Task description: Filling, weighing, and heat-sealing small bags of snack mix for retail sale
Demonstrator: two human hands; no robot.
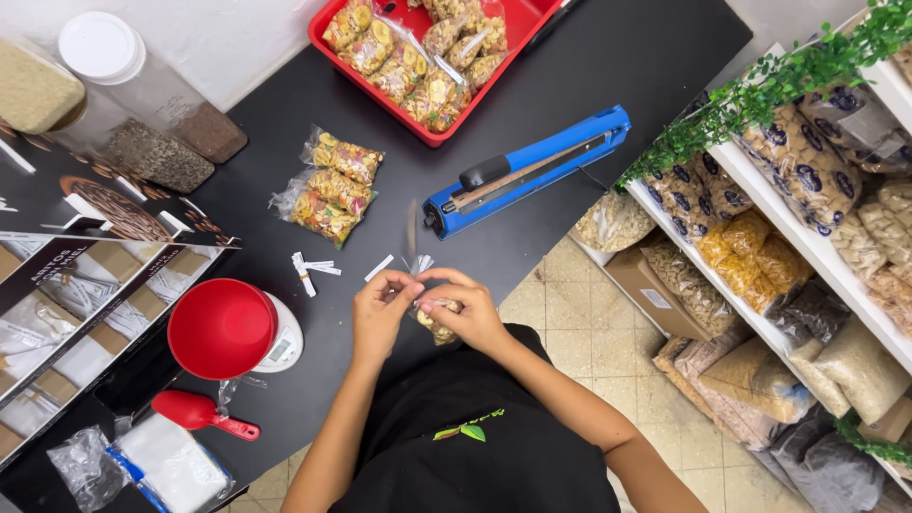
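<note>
We've got a small clear bag of mixed nuts [438,321] held just above the near edge of the black table [570,76]; our right hand [472,309] is curled around its body while our left hand [380,309] pinches the twisted bag neck, fingertips of both hands touching. White paper strips [313,271] lie just beyond the hands, the blue impulse heat sealer [522,171] past them. Three filled snack bags [328,185] sit left of the sealer, red tray of bags [513,28] at the far edge, red bowl on a scale [223,328] and red scoop [195,411] at left.
</note>
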